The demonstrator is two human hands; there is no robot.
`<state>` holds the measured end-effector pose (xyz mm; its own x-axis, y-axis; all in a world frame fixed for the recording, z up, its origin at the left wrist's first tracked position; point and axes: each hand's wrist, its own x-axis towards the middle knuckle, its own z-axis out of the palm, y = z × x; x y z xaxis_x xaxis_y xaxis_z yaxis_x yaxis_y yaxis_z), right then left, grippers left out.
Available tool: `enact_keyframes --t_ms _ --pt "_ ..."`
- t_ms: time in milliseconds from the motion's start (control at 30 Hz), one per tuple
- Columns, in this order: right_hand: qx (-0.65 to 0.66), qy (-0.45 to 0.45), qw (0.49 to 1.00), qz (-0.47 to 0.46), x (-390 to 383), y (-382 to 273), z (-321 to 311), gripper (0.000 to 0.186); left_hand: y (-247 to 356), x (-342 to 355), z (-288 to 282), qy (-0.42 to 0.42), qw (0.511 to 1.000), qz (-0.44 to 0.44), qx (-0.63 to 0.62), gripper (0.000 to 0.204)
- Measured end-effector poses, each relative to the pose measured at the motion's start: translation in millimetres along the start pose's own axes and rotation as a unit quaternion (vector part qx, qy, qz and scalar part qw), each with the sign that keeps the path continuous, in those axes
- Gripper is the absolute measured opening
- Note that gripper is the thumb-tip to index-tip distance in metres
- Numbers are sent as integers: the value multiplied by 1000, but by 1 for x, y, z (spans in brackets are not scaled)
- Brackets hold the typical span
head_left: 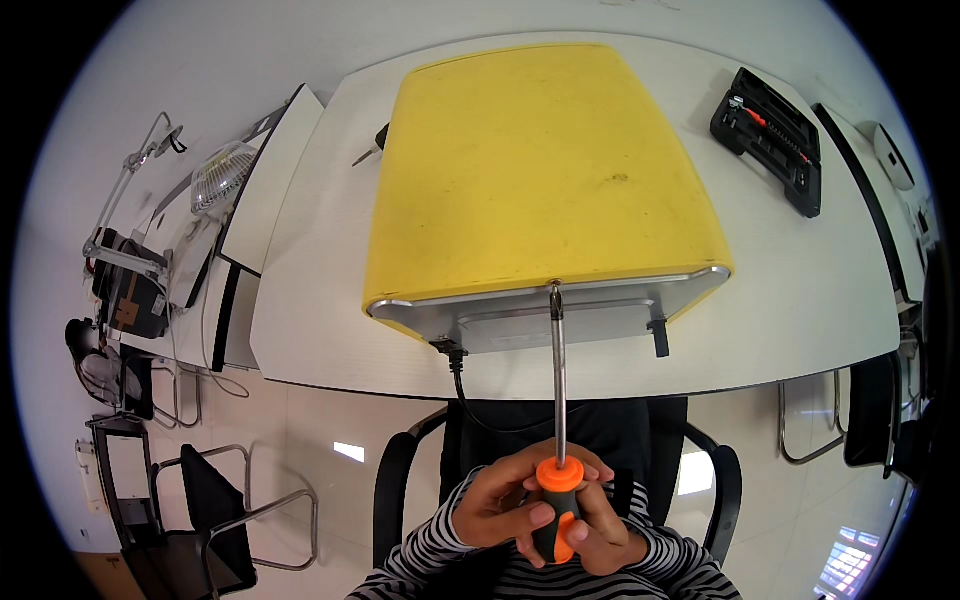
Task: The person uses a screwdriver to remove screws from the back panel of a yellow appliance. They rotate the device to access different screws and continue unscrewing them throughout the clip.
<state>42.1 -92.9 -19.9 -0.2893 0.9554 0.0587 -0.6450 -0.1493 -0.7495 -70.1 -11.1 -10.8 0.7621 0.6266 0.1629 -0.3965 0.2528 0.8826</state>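
While L grip [500,505] & R grip [608,532] clasp screwdriver [561,425], yellow box [540,170] part-hides 2nd tool [376,147]; bit case [768,145] to R.

A white table [310,290] carries a yellow box [540,170], a black case [775,140], a half-hidden tool [380,141]

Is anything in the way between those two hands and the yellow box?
Nothing visible: the left hand and right hand hold the screwdriver, which runs unobstructed to the near edge of the yellow box. The black plug sits off to the left.
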Motion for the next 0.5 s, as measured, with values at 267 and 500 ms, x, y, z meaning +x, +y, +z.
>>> enact_keyframes --t_ms 267,500 --pt "248 -91 963 58 0 1 -2 53 -7 5 -4 -45 997 49 -26 37" --pt "309 -136 938 80 -3 2 -6 56 -10 8 2 -21 991 54 -117 30"
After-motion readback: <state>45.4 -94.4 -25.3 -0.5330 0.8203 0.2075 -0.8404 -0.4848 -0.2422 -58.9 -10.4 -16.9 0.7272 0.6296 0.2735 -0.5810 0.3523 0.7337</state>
